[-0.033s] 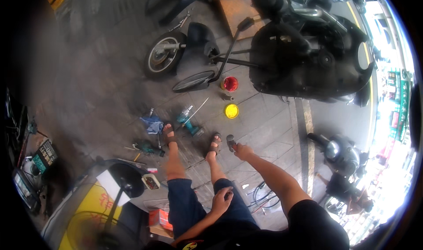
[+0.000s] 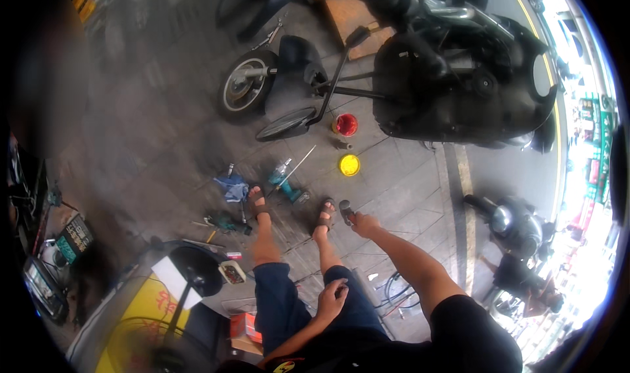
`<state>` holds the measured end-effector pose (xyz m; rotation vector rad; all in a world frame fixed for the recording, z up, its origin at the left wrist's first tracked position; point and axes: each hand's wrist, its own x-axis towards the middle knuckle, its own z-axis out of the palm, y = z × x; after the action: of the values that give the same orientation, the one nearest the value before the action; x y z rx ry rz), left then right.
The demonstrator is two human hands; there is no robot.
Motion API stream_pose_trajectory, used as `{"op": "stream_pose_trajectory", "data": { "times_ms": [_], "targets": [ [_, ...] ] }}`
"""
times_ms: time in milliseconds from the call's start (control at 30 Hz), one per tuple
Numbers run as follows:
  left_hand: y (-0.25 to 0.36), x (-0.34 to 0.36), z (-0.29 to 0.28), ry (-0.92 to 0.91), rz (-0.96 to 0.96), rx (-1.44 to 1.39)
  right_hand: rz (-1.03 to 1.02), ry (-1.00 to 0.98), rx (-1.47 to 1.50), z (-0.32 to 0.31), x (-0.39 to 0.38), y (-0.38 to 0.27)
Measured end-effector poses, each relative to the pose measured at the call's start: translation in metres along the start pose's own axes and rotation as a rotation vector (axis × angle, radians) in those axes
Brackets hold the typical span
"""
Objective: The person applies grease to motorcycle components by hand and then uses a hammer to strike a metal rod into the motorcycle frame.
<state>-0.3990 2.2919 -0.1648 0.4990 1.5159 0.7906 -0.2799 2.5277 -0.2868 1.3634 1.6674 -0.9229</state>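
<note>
My right hand (image 2: 365, 224) is stretched out over the pavement, closed round a short dark tool (image 2: 346, 209) with a rounded grey end. Its exact kind is unclear. Close to my right thigh, my left hand (image 2: 333, 299) has its fingers curled together, with a small dark thing (image 2: 340, 287) at the fingertips that is too small to name. Beyond my sandalled feet lie a teal cordless power tool (image 2: 283, 184) with a thin rod across it, a blue cloth (image 2: 233, 188) and another dark teal tool (image 2: 228, 222). A yellow round tin (image 2: 349, 165) and a red-filled tin (image 2: 344, 125) stand farther out.
A black scooter (image 2: 453, 97) with its mirror (image 2: 287, 124) and front wheel (image 2: 248, 86) fills the far right. Near left are a pedestal fan (image 2: 188, 278), a small tray of parts (image 2: 231, 272) and an orange box (image 2: 245, 330). Another scooter (image 2: 515, 225) is at right.
The view has shifted a little, so most things sit slightly farther right. Both hands keep about the same pose and hold.
</note>
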Motion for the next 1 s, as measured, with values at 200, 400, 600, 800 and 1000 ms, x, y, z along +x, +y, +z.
{"op": "stream_pose_trajectory", "data": {
  "times_ms": [200,400,600,800,1000],
  "targets": [
    [-0.009,0.009,-0.046,-0.004,-0.111,-0.092,-0.153,0.036,-0.027,-0.019,0.005,-0.033],
    [-0.011,0.069,-0.093,0.149,-0.173,-0.185,-0.116,0.117,-0.057,-0.003,0.07,-0.032],
    [0.026,0.142,-0.134,0.204,-0.15,-0.081,-0.062,0.019,-0.009,0.019,0.154,-0.028],
    [0.042,0.16,-0.172,0.214,-0.204,-0.114,-0.014,0.085,0.168,0.089,0.244,0.002],
    [0.05,0.152,-0.211,0.222,-0.272,0.022,0.06,-0.006,0.217,0.091,0.24,0.004]
  ]
}}
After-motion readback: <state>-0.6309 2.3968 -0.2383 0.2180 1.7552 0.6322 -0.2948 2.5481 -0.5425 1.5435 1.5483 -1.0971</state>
